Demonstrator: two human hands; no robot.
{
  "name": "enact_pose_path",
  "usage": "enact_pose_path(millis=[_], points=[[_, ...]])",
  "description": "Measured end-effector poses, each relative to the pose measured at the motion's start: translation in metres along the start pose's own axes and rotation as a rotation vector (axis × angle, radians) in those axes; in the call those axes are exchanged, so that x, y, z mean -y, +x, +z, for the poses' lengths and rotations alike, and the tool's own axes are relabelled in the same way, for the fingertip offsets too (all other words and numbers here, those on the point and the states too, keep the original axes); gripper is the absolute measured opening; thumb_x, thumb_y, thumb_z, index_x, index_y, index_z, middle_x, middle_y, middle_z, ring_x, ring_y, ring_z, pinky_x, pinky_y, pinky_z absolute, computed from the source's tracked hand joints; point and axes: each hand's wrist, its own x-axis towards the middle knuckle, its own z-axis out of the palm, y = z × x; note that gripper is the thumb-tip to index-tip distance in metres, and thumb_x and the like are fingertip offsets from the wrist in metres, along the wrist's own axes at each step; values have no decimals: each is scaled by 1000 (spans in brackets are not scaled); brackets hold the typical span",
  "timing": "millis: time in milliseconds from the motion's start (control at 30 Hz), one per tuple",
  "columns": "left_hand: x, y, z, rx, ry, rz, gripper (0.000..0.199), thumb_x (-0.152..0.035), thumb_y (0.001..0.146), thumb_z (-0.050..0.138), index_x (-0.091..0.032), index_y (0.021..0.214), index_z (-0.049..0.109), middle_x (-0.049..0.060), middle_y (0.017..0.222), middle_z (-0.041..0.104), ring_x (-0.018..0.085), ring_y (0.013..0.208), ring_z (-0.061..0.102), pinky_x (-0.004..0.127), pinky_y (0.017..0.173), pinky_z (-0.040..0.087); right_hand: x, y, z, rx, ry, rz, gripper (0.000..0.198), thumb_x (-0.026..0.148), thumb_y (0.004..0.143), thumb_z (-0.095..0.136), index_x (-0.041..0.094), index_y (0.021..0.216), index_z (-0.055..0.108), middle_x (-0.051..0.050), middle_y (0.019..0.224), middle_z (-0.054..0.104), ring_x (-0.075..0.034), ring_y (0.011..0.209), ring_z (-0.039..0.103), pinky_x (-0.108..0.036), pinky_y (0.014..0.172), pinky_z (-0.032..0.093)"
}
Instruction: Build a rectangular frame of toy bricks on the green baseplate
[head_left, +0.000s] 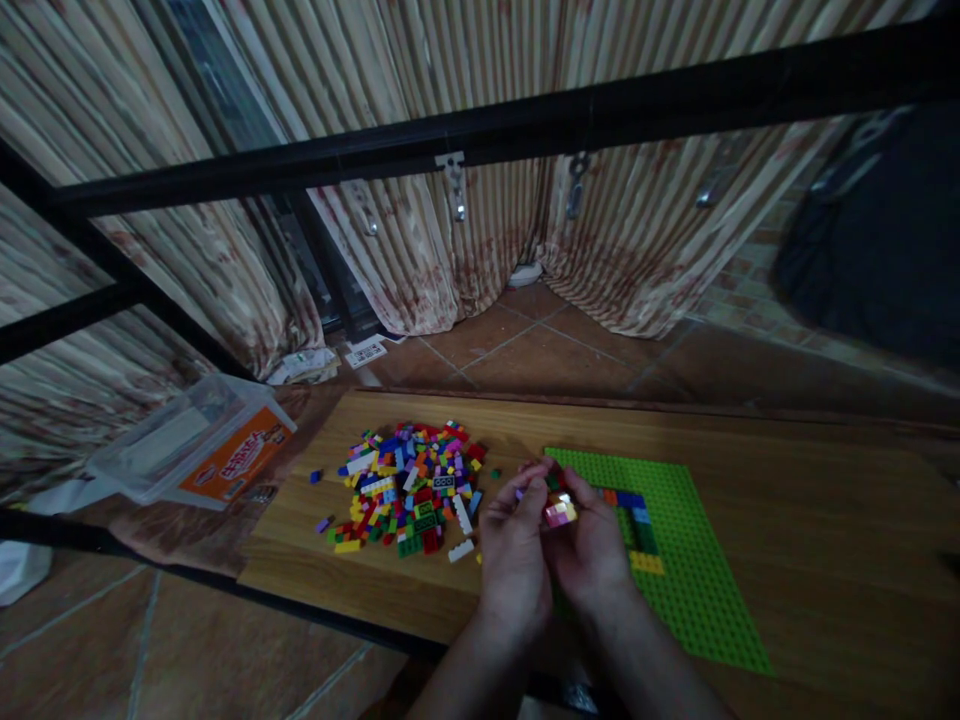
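My left hand (516, 545) and my right hand (596, 545) meet over the left part of the green baseplate (701, 560). Between their closed fingers is a small cluster of toy bricks (559, 510), with pink, yellowish and red showing. A bit of purple shows by the left fingertips. Fingers hide part of the cluster, so I cannot tell how the bricks are joined. On the baseplate, just right of my right hand, stands a row of bricks (641, 530) in blue, green and yellow. My right hand covers some of that build.
A heap of mixed toy bricks (412, 485) lies on the wooden table (817, 520), left of my hands. A clear plastic box (187, 440) with an orange label sits beyond the table's left end. A black metal bar (480, 130) crosses before striped curtains (622, 230).
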Motion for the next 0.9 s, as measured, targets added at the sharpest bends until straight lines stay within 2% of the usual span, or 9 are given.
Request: enact_pose_path(millis=[133, 233, 367, 433, 500, 567, 700, 900], points=[[-9, -1, 3, -25, -38, -25, 18, -23, 62, 78, -15, 78, 73, 6, 85, 72, 16, 85, 65, 28, 84, 47, 1, -1, 2, 3, -47, -57, 11, 29, 71, 68, 21, 77, 69, 0, 75, 72, -17, 76, 68, -31, 73, 55], [-14, 2, 2, -43, -42, -13, 18, -24, 62, 78, -14, 75, 71, 4, 80, 70, 14, 77, 64, 26, 79, 47, 2, -5, 6, -27, -119, -105, 11, 28, 68, 70, 19, 74, 68, 1, 73, 71, -15, 69, 66, -25, 60, 52], [-21, 8, -2, -101, 16, 25, 19, -27, 64, 77, -13, 76, 70, 2, 78, 68, 12, 71, 62, 24, 70, 46, 5, -15, 11, -115, -332, -127, 28, 39, 63, 77, 17, 76, 66, 2, 66, 66, -8, 46, 52, -18, 36, 31], [-23, 12, -4, -125, 57, 39, 19, -28, 65, 75, -13, 75, 69, 2, 77, 66, 10, 66, 59, 22, 66, 45, 4, -19, 14, -102, -460, -125, 37, 49, 62, 77, 17, 75, 65, 5, 54, 58, -5, 37, 41, -17, 33, 20], [-24, 14, -6, -143, 109, 56, 18, -29, 67, 74, -13, 73, 69, 2, 76, 66, 9, 62, 57, 21, 63, 43, 1, -22, 14, -60, -559, -141, 41, 55, 62, 75, 17, 74, 65, 7, 48, 53, -5, 34, 34, -18, 34, 16], [-21, 15, -6, -155, 142, 77, 18, -29, 67, 74, -13, 72, 68, 2, 75, 66, 9, 62, 56, 21, 63, 43, -3, -23, 14, -25, -628, -206, 41, 56, 62, 75, 18, 73, 66, 7, 48, 54, -5, 36, 35, -20, 36, 21], [-13, 15, -5, -151, 118, 129, 21, -34, 68, 73, -15, 70, 64, 0, 73, 64, 10, 69, 58, 22, 69, 44, -9, -24, 13, 30, -684, -366, 39, 56, 67, 71, 17, 72, 67, 2, 61, 65, -12, 54, 54, -24, 54, 43], [-6, 14, -4, -109, 130, 143, 24, -39, 73, 69, -17, 71, 61, -2, 71, 60, 10, 67, 55, 22, 68, 42, -13, -24, 14, 5, -669, -448, 37, 55, 71, 68, 18, 71, 67, -2, 71, 69, -14, 63, 57, -26, 63, 46]])
